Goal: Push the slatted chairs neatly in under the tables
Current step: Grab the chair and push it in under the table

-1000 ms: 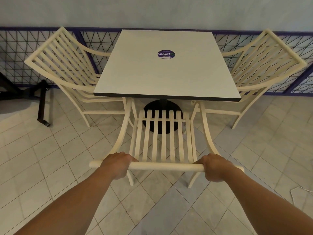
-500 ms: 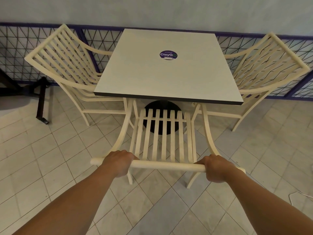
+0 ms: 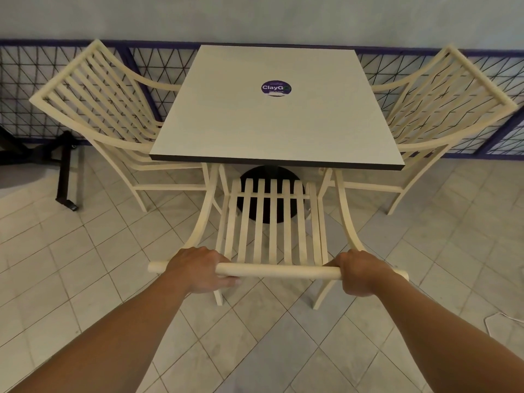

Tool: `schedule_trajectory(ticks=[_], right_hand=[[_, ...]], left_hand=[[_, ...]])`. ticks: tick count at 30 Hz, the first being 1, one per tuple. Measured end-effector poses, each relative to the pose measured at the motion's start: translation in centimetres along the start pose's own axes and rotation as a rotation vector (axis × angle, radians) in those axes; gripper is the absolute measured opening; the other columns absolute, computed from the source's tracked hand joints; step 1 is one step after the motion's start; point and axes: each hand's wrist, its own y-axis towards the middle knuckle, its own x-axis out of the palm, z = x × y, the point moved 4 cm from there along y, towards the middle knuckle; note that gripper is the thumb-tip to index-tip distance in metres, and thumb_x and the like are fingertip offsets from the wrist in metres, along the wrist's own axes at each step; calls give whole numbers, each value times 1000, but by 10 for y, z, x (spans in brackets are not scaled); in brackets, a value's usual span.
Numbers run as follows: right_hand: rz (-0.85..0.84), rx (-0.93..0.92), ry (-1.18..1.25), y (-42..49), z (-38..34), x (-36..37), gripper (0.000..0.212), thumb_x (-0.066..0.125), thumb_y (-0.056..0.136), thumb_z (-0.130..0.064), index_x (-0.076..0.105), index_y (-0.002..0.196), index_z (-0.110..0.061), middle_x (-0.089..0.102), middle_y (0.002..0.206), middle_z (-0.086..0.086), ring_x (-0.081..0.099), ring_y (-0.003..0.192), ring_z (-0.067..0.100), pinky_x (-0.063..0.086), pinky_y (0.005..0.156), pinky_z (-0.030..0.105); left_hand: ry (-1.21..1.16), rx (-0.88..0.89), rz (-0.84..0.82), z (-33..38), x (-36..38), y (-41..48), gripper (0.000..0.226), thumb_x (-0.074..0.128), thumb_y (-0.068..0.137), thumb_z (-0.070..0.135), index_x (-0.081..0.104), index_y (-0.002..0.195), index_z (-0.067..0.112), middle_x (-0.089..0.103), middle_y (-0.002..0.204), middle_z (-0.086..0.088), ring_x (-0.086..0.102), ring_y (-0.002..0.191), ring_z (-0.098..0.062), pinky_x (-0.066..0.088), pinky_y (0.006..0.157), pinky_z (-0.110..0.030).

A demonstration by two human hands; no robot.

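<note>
My left hand (image 3: 198, 269), right hand (image 3: 358, 272) — fingers curled round cream slatted chair's top rail (image 3: 283, 270), wide apart for straight push under white square table (image 3: 272, 123).

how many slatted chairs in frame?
3. Left chair beside the table's left edge, right chair beside its right edge, near chair at the front edge, top rail gripped by left hand and right hand. No others visible.
</note>
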Motion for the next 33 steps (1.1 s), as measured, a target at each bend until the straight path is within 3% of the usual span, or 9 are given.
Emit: schedule_trajectory(ticks=[6, 12, 22, 29, 33], right_hand=[[2, 4, 4, -1, -3, -5, 57, 64, 86, -10, 56, 134, -38, 61, 110, -9, 59, 94, 12, 52, 90, 31], [6, 13, 16, -1, -6, -8, 56, 63, 86, -9, 57, 134, -37, 60, 107, -9, 59, 93, 13, 51, 87, 31], [27, 18, 4, 1, -6, -7, 55, 65, 84, -11, 59, 132, -36, 61, 108, -9, 59, 94, 13, 52, 89, 33], [32, 17, 14, 1, -5, -6, 53, 67, 84, -14, 59, 131, -36, 62, 110, -9, 59, 95, 12, 51, 89, 30], [27, -1, 37, 3, -5, -5, 46, 67, 84, -29, 62, 128, -38, 64, 104, -13, 61, 92, 10, 52, 88, 31]], left_hand=[[9, 1, 15, 1, -5, 1, 75, 38, 62, 100, 64, 117, 55, 65, 83, 18, 61, 77, -6, 46, 68, -29], [-10, 37, 65, 2, -9, -3, 104, 9, 46, 108, 66, 113, 53, 64, 78, 17, 62, 72, -5, 47, 64, -29], [18, 22, 77, 1, -11, -3, 103, 7, 47, 107, 67, 112, 54, 64, 75, 14, 60, 70, -6, 49, 65, -30], [63, 4, 54, 3, -11, -6, 84, 23, 63, 101, 67, 114, 51, 63, 77, 15, 60, 73, -7, 47, 67, -30], [85, 0, 57, 2, -11, -6, 75, 29, 71, 97, 66, 116, 51, 64, 79, 15, 61, 74, -9, 48, 69, -30]])
